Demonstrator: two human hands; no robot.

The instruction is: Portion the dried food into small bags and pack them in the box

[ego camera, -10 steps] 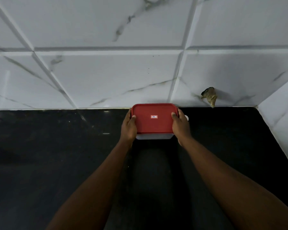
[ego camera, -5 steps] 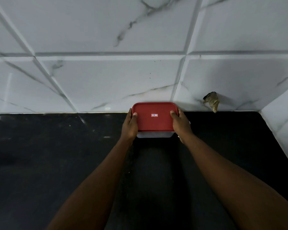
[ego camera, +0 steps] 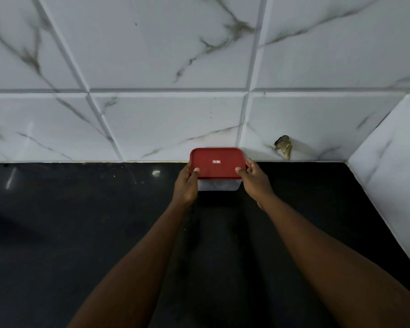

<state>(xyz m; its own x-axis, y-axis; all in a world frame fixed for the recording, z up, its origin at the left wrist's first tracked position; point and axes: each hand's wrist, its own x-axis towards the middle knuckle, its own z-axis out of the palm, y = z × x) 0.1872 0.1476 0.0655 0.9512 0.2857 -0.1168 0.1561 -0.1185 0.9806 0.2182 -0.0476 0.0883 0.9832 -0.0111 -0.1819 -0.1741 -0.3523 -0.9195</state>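
Box (ego camera: 219, 183), red lid (ego camera: 217, 163): held between both hands, long axis spanning left fingers (ego camera: 195, 170) to right fingers (ego camera: 240, 171), thumbs closed on lid.

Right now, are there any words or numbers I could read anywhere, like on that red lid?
Red lid of the box held by the left hand and right hand: one small white label with red and blue marks, too small and blurred to read.
Marble wall tiles and black counter: no text.
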